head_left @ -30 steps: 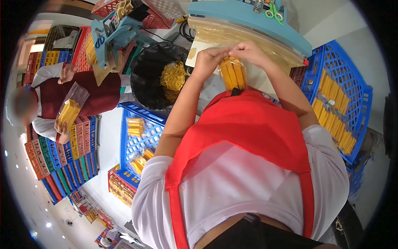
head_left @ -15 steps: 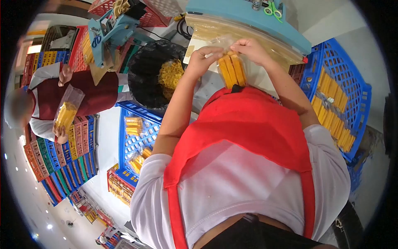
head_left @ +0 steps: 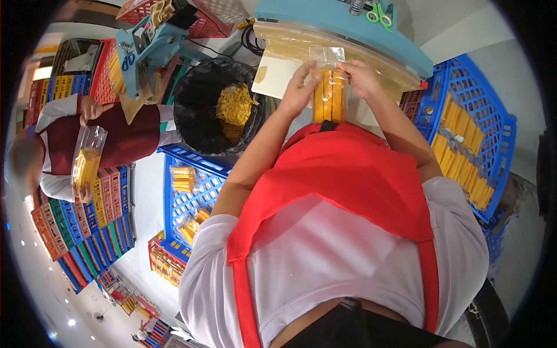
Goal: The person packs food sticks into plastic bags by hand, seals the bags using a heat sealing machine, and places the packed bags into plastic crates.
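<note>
Clear, glossy plastic is seen in the bag (head_left: 330, 87), and wrinkled, shiny plastic in the liner (head_left: 194, 104) at left. The far machine (head_left: 325, 17) is finished smooth; the right crate (head_left: 509, 137) is formed of perforated plastic. The apron (head_left: 342, 168) is made of matt cloth.

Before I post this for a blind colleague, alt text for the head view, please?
A person's right hand pinches a clear bag of yellow sticks, left hand at its edge, before a blue machine. A bin of yellow scraps stands to the left, a blue crate of more sticks to the right.
</note>
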Available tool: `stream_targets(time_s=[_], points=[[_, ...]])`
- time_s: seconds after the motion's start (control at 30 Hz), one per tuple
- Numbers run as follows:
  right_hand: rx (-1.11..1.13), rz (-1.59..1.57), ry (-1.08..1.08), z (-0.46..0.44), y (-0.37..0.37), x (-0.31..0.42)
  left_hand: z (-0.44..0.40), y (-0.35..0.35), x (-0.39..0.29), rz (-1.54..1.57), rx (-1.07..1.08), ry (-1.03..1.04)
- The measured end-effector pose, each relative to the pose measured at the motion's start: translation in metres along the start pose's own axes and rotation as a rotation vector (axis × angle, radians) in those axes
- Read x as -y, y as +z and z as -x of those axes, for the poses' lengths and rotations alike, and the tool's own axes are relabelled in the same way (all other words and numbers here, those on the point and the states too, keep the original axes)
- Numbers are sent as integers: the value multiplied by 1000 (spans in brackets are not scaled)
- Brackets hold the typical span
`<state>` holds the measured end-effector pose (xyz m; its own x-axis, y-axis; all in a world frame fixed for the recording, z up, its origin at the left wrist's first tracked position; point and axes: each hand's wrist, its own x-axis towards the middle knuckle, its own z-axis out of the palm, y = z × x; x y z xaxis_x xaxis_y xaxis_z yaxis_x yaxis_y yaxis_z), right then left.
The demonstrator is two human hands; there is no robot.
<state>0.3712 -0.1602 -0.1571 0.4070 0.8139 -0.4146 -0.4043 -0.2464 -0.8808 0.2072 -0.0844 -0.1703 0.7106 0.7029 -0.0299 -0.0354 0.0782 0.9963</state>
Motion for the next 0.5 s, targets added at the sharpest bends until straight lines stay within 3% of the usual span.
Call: stream_targets(time_s=[0.1,0.27,0.37,0.43,0.5], points=[[-11,-180,84,-16,-4,-11,-9,4,10,-58,-21,-20],[-41,-370,186,-50,0,-21,-50,-15,-2,149,24,-229],[-154,-494,192,-72,19,-16,-74,-26,-19,185,37,-273],[-342,-514,149,-71,38,0,-92,-37,-18,139,13,-261],[-368,-589,114,-74,50,2,-104,-48,-18,88,-54,-241]])
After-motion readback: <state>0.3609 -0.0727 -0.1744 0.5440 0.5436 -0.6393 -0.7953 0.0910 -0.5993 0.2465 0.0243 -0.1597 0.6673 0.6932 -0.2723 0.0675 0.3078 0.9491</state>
